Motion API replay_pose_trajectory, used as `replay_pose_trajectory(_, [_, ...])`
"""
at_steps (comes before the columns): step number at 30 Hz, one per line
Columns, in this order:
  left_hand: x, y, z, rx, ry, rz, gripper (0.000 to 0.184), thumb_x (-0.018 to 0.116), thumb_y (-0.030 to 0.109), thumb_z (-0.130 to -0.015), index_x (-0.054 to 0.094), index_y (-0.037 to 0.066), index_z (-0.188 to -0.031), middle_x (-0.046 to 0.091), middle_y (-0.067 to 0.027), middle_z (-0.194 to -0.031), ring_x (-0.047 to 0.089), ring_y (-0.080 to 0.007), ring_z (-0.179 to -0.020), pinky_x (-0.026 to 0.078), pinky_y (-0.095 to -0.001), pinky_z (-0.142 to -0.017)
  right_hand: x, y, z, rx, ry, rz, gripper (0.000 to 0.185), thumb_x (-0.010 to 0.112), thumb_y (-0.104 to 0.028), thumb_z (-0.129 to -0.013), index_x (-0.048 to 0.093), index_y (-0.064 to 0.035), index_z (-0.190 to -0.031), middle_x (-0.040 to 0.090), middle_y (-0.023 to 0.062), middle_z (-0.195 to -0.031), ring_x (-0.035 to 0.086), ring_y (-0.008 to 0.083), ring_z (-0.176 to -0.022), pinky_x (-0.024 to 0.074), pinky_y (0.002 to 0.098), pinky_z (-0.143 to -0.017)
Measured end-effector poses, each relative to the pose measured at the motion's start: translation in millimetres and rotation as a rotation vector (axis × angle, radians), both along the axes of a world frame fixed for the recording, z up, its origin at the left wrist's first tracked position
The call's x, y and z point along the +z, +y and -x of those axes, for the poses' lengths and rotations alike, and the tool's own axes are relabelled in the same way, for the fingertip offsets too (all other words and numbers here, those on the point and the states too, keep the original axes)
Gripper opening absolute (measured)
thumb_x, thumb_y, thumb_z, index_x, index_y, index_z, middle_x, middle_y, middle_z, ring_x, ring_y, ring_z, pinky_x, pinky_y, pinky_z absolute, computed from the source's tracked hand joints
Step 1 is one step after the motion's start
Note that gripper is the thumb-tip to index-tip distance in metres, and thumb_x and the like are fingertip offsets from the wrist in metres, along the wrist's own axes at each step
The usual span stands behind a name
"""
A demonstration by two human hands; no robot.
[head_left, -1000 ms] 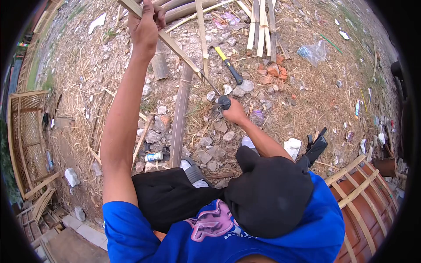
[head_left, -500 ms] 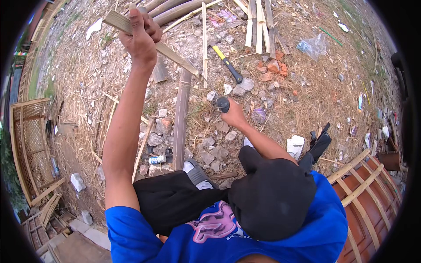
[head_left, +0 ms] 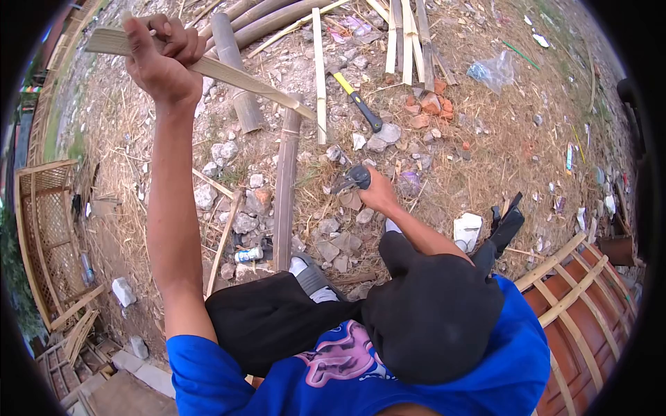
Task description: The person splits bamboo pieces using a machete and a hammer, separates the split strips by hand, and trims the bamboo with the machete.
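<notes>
Left hand [head_left: 163,61] closed, fingers curled around a split wooden slat [head_left: 243,81] near its upper end, thumb raised across it. Slat long, narrow and flat, pale tan with fine lengthwise grain; raised at a slant, its thin far tip over the ground ahead of the person. Right hand [head_left: 378,192] lower, gripped around a tool with a black, rounded handle end [head_left: 359,176]; the grey part beyond looks like a blade, but is too blurred to confirm. Slat and tool apart.

Ground near the hands: 1 grey-brown half-round pole [head_left: 286,187] with a raised joint; 1 thicker weathered cylinder [head_left: 246,107] beneath the slat in view; 1 straight pale strip [head_left: 320,76]. Beside the strip, a hammer [head_left: 355,99], handle yellow and black, near angular grey stones [head_left: 383,137] and crumbled orange brick [head_left: 431,104]. Farther right, a crumpled clear plastic bag [head_left: 494,73] on dry, fibrous straw [head_left: 499,156]. Printed can [head_left: 248,254] on its side, left of the half-round pole.
</notes>
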State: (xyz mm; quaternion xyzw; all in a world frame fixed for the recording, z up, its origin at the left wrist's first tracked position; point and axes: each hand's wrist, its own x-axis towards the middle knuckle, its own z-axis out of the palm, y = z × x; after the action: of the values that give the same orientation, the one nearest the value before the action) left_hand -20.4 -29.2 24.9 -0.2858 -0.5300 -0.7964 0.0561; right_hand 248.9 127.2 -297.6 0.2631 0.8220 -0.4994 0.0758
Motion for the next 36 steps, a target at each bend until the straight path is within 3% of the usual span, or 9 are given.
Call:
replay_pose_trajectory(4, [27, -20, 4, 0.014, 0.059, -0.095, 0.046, 0.047, 0.054, -0.097, 0.045, 0.012, -0.077, 0.023, 0.004, -0.056, 0.017, -0.0089, -0.048, 0.017, -0.0269, -0.047, 9, 7, 2, -0.08, 0.044, 0.036, 0.042, 0.063, -0.011, -0.072, 0.059, -0.005, -0.113, 0.067, 0.0243, -0.101, 0.063, 0.0442, -0.098, 0.0486, 0.0472, -0.083])
replay_pose_trajectory(7, [30, -19, 1, 0.111, 0.019, -0.057, 0.04, 0.049, 0.047, -0.097, 0.046, 0.013, -0.076, 0.023, 0.0044, -0.056, 0.018, -0.0084, -0.048, 0.018, -0.0267, -0.048, 7, 9, 3, -0.135, 0.021, -0.003, 0.045, 0.066, -0.012, -0.07, 0.059, -0.0046, -0.115, 0.069, 0.0209, -0.099, 0.066, 0.0379, -0.094, 0.0501, 0.0433, -0.082])
replay_pose_trajectory(10, [13, -9, 8, 0.129, -0.07, 0.028, 0.021, 0.057, 0.023, -0.096, 0.049, 0.01, -0.082, 0.026, 0.005, -0.057, 0.022, -0.0064, -0.047, 0.021, -0.0255, -0.045, 7, 13, -3, -0.183, 0.09, 0.239, 0.035, 0.068, -0.008, -0.073, 0.059, -0.0025, -0.106, 0.067, 0.014, -0.085, 0.066, 0.0263, -0.072, 0.0516, 0.0395, -0.069])
replay_pose_trajectory(13, [-10, 5, 14, 0.08, -0.215, 0.2, 0.015, 0.064, 0.016, -0.092, 0.055, 0.006, -0.097, 0.035, 0.0059, -0.063, 0.03, -0.0024, -0.05, 0.024, -0.0215, -0.045, 29, 21, -5, -0.295, 0.043, 0.834, 0.016, 0.066, -0.003, -0.078, 0.055, -0.0038, -0.089, 0.056, 0.0055, -0.071, 0.053, 0.0131, -0.054, 0.0472, 0.0344, -0.055])
replay_pose_trajectory(14, [-25, 12, 13, 0.082, -0.25, 0.301, 0.021, 0.068, 0.018, -0.09, 0.056, 0.005, -0.1, 0.039, 0.0057, -0.065, 0.032, -0.0016, -0.051, 0.026, -0.0202, -0.045, 43, 20, -4, -0.343, 0.07, 0.978, 0.021, 0.062, 0.005, -0.08, 0.047, -0.0055, -0.091, 0.047, -0.0002, -0.064, 0.044, 0.0088, -0.046, 0.0396, 0.03, -0.047])
replay_pose_trajectory(18, [-80, 50, -9, -0.077, -0.35, 0.683, 0.04, 0.078, 0.029, -0.082, 0.057, 0.003, -0.105, 0.055, 0.0012, -0.074, 0.046, -0.0042, -0.058, 0.035, -0.0204, -0.049, 78, 26, 5, -0.376, 0.128, 1.183, 0.028, 0.062, 0.0, -0.079, 0.049, -0.0037, -0.103, 0.04, -0.003, -0.06, 0.041, 0.0085, -0.044, 0.0402, 0.0296, -0.052])
replay_pose_trajectory(21, [-117, 76, -36, -0.223, -0.382, 0.804, 0.047, 0.078, 0.033, -0.082, 0.058, 0.003, -0.112, 0.055, 0.0024, -0.079, 0.042, -0.0025, -0.058, 0.034, -0.0203, -0.051, 110, 36, 13, -0.315, 0.278, 1.276, 0.023, 0.062, 0.003, -0.079, 0.049, -0.0033, -0.097, 0.046, -0.0005, -0.063, 0.042, 0.0091, -0.045, 0.041, 0.0312, -0.052])
replay_pose_trajectory(27, [-109, 100, -75, -0.432, -0.49, 0.705, 0.056, 0.082, 0.035, -0.078, 0.059, 0.001, -0.115, 0.061, -0.0009, -0.083, 0.049, -0.0053, -0.064, 0.039, -0.0208, -0.055, 149, 40, 17, -0.194, 0.374, 1.333, 0.035, 0.064, 0.003, -0.078, 0.051, -0.0024, -0.109, 0.044, -0.0005, -0.061, 0.04, 0.0095, -0.044, 0.0409, 0.0312, -0.052])
replay_pose_trajectory(36, [-116, 100, -79, -0.395, -0.51, 0.725, 0.04, 0.073, 0.037, -0.088, 0.061, 0.001, -0.099, 0.049, 0.0046, -0.064, 0.04, -0.0031, -0.053, 0.03, -0.0206, -0.048, 139, 33, 8, -0.18, 0.374, 1.273, 0.038, 0.064, 0.001, -0.078, 0.051, -0.0011, -0.114, 0.041, -0.0014, -0.059, 0.039, 0.0089, -0.042, 0.0408, 0.032, -0.053])
